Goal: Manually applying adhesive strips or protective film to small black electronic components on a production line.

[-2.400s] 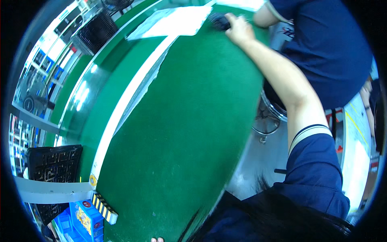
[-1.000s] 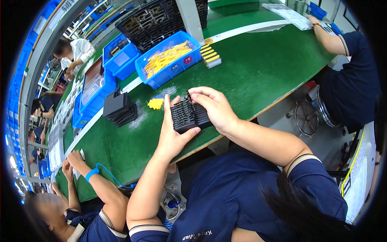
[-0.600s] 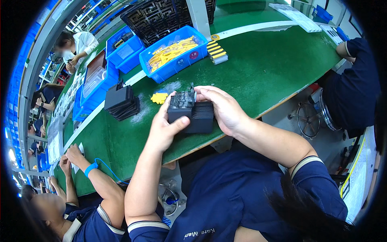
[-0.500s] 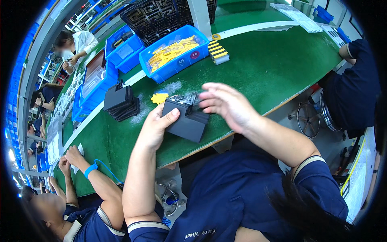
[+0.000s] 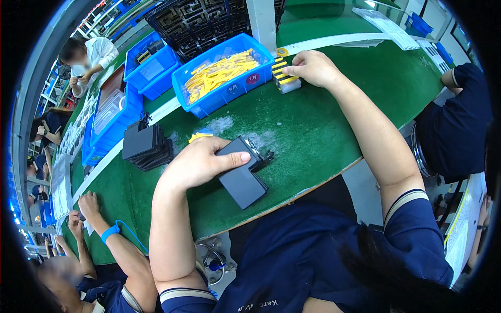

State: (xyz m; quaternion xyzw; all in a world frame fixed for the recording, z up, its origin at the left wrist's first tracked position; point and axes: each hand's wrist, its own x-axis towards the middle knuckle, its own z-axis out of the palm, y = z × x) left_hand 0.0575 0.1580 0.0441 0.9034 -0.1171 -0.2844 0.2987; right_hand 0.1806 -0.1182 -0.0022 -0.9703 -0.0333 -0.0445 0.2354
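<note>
My left hand grips a flat black L-shaped piece, its thumb on the top face. A small circuard-like part with dark wires shows along the piece's notched edge. Out ahead, my right hand reaches to a small stack of yellow-and-black striped strips, its fingertips pinched at the upper right of it. Whether a strip has been lifted cannot be seen. Beyond my left hand lies a yellow bit, partly hidden by it. A pile of similar black pieces stands to the left.
Past my hands stands a blue bin of yellow strips, with more blue bins to its left. A roll of tape sits by the white post. Co-workers are at the left and right along the green table.
My right hand has moved from beside the black piece out to the striped stack, and its fingers have closed. The piece in my left hand has shifted slightly nearer and turned.
</note>
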